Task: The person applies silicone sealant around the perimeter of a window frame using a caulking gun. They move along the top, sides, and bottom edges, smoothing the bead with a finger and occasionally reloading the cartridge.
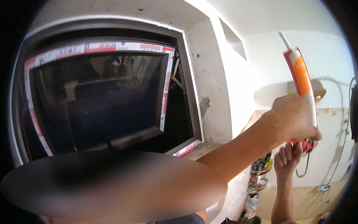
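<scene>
Up on the right, a sealant cartridge [301,76] in orange, red and white stands nearly upright. Its pale nozzle [285,41] tilts up and to the left. My left hand [292,114], on an arm stretched across to the right, is wrapped round the cartridge's lower part. Just below it, my right hand [286,158] has its fingers curled closed against the red caulking gun [309,145] under the cartridge. A bent metal rod [306,168] hangs down from the gun. Most of the gun is hidden behind my hands.
To the left, a dark-framed window sash [100,97] with printed protective tape stands tilted open on a hinge arm [178,80]. A chipped plaster reveal [209,82] borders it. Behind my hands are a shelf of bottles [261,168], a wall lamp [319,93] and a shower mixer [323,187]. A blurred patch covers the lower left.
</scene>
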Tool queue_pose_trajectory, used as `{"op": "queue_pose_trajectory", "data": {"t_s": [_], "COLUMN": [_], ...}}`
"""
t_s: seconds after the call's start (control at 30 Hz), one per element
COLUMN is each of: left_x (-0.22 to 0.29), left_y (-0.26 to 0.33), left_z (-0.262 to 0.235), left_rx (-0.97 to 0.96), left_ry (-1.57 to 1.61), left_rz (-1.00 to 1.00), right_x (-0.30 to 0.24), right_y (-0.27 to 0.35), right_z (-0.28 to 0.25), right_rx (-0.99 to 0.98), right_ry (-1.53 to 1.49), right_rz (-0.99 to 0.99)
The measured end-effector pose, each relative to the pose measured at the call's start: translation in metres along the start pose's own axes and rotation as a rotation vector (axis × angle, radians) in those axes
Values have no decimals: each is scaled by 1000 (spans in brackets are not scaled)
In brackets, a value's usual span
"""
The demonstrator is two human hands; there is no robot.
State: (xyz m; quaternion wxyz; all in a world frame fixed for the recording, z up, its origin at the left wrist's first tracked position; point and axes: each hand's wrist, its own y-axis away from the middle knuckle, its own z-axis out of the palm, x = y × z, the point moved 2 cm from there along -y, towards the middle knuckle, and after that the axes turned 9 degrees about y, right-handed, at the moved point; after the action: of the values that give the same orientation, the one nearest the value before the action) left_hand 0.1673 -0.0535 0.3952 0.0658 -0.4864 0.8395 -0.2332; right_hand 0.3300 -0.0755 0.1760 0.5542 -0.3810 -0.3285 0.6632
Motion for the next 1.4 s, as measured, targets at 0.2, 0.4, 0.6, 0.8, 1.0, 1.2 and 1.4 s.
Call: {"op": "queue_pose_trajectory", "data": {"t_s": [0.2,0.4,0.6,0.8,1.0,1.2,1.4], "left_x": [-88,-83,-57,-11,37,104,126], "left_y": [-39,25,121,196,233,303,347], "left_z": [70,110,80,75,107,90,101], "left_rx": [-53,267,576,789,1060,1460,1315], "left_ry": [644,1233,1067,1063,740,323,563], "left_rz": [36,-409,-758,-653,-517,-283,-177], "right_x": [15,24,13,58,85,61,7], "right_y": [106,145,154,171,187,178,99], "right_z": [-29,-36,-23,-5,66,60,117], "right_rx": [297,190,397,185,-126,-1097,-772], "right_ry": [4,-27,-563,-796,-687,164,-267], "right_rz": [132,368,516,754,937,905,425]}}
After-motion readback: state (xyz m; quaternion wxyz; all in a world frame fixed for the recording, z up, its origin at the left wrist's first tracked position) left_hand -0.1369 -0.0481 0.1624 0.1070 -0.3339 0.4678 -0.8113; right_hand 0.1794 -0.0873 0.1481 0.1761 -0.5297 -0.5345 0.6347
